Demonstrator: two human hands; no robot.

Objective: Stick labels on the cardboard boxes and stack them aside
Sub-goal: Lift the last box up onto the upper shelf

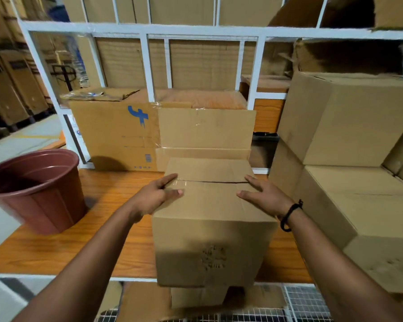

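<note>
Head view: cardboard box [214, 219] upright, top seam [215, 181] left-to-right.

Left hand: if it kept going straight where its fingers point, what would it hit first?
The left hand lies on the front box; past its top, it would likely meet the plain box behind, depth unclear.

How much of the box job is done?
Stacked boxes at the right look put aside, though no labels show on them. The left hand and right hand rest on the middle box, which shows no label yet. It still needs labelling and stacking.
</note>
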